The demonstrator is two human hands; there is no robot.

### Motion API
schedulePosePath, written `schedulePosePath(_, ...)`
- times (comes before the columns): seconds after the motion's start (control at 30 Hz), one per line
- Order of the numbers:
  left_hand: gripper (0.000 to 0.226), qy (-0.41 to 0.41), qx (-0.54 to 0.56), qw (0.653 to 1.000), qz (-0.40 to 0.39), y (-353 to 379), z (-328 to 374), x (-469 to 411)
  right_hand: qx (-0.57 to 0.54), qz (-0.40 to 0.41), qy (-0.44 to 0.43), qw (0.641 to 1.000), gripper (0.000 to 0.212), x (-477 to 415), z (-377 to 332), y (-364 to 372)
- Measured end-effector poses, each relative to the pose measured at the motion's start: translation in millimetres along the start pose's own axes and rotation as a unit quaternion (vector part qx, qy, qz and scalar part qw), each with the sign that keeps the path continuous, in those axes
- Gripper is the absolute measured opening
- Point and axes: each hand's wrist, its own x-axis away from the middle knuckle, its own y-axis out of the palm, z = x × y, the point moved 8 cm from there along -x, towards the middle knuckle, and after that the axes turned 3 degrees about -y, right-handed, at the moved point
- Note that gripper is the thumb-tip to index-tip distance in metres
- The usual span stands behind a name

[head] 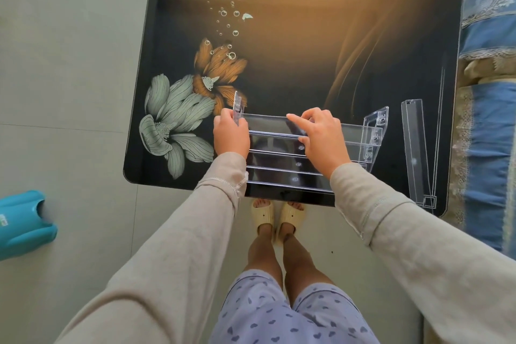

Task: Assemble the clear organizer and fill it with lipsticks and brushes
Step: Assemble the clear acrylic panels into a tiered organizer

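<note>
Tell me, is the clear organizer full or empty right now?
Empty. Every tier of the organizer shows only the dark table through it.

Sleeves: long, loose, beige-grey knit; left sleeve (178, 246), right sleeve (418, 237)
Cuffs (223, 180): stitched hems, ending at the wrists
Hands: left hand (231, 137) and right hand (321, 138), both bare
Shorts (279, 315): pale lavender, scattered with small darker hearts
Legs (264, 254): bare below the knee
Slippers (291, 216): cream, thick-soled, open-toed slides
</note>
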Motion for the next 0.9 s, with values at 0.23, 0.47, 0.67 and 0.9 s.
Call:
schedulePosePath(0.23, 0.028, 0.008, -0.063, 0.998, 0.003, 5, 2, 0, 0.027, 0.001, -0.025, 0.999, 0.051, 3, 2, 3)
schedulePosePath(0.47, 0.046, 0.126, -0.111, 0.973, 0.158, -22, 25, 30, -0.082, 0.135, 0.051, 0.986, 0.048, 50, 27, -27)
schedulePosePath(0.67, 0.049, 0.313, -0.16, 0.934, 0.066, 40, 86, 77, -0.177, 0.226, 0.292, 0.912, 0.06, 100, 99, -38)
schedulePosePath(0.9, 0.061, 0.5, -0.356, 0.773, -0.164, 156, 121, 121, -0.335, 0.062, 0.343, 0.875, 0.05, 84, 125, -3)
